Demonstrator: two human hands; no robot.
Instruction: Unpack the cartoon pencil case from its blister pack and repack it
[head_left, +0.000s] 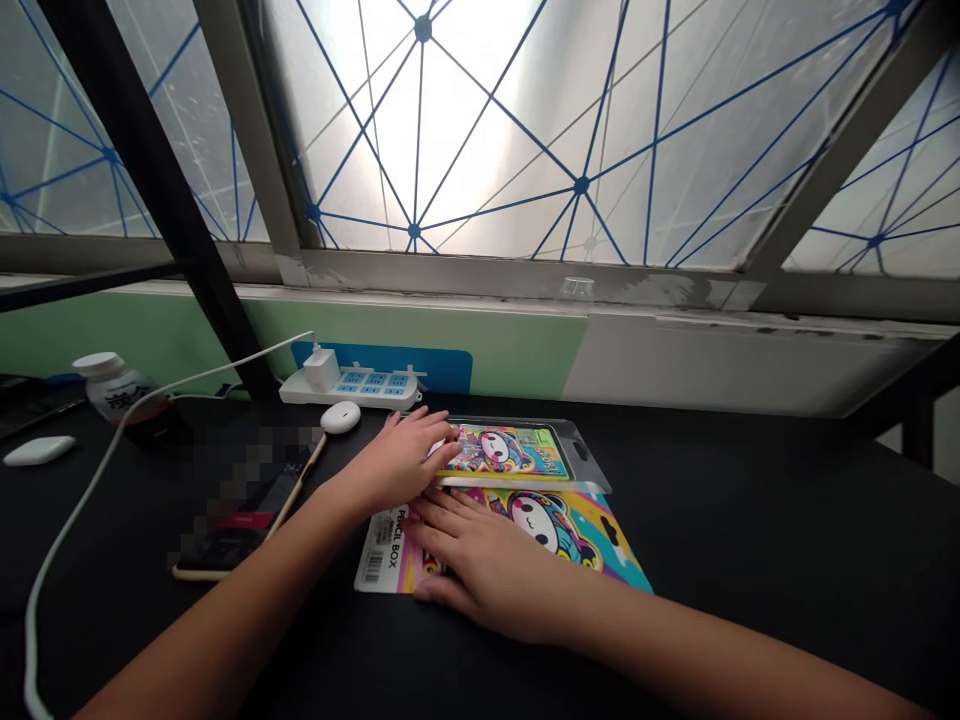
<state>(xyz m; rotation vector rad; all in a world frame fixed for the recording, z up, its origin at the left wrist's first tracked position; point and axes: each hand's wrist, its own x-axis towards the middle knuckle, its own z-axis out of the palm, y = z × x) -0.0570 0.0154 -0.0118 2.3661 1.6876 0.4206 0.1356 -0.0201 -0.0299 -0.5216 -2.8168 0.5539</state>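
Observation:
My left hand has its fingers over the left end of a clear plastic blister pack, which holds a colourful cartoon-printed pencil box. My right hand lies flat and spread on a printed card sleeve marked PENCIL BOX, with a barcode at its left end. The two hands almost touch. The left hand hides the left end of the pencil box, and the right hand covers much of the card.
On the black table lie a smartphone, partly pixelated, a white round case and a white oval case. Behind stand a white power strip with a charger and a capped bottle. A white cable runs along the left.

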